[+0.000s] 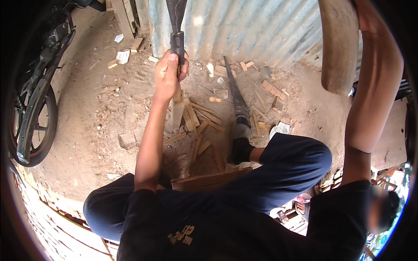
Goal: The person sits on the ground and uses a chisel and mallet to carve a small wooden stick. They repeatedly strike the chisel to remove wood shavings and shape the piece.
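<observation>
Head view: wraps left fingers [184, 69] round dark tool [177, 41], lengthwise toward top centre. Cannot tell right fingers, beyond upper right.

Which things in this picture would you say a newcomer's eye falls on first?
Probably the thick wooden piece, large at the upper right beside the person's right forearm. Next comes the left hand at upper centre, closed around a dark tool. Below it, wood scraps litter the dirt ground, with a motorbike at the far left.
</observation>
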Tool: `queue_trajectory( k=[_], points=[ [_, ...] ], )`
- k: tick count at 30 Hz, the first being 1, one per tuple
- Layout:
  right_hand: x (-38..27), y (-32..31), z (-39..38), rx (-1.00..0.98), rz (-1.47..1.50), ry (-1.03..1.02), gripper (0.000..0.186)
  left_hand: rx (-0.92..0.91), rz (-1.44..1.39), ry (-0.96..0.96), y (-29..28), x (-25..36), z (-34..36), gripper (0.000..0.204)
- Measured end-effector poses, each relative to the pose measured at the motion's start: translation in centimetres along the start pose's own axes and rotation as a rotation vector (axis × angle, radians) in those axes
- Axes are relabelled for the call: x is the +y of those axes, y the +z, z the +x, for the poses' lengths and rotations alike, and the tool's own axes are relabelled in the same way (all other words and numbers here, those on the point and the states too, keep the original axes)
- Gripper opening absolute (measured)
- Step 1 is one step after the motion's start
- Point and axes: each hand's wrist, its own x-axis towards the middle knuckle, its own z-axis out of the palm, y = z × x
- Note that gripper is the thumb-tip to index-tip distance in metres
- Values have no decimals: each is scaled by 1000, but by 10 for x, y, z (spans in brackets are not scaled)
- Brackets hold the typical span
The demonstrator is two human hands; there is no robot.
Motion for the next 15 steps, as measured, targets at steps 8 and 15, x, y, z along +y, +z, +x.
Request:
queue_trajectory(
  k=[8, 15],
  points=[
    [24, -3, -5, -234, -230, 188, 34, -10, 52, -19, 1, 0, -1, 42],
    [27, -9, -7, -92, 63, 48, 34, -67, 97, -5, -19, 4, 4, 44]
  ],
)
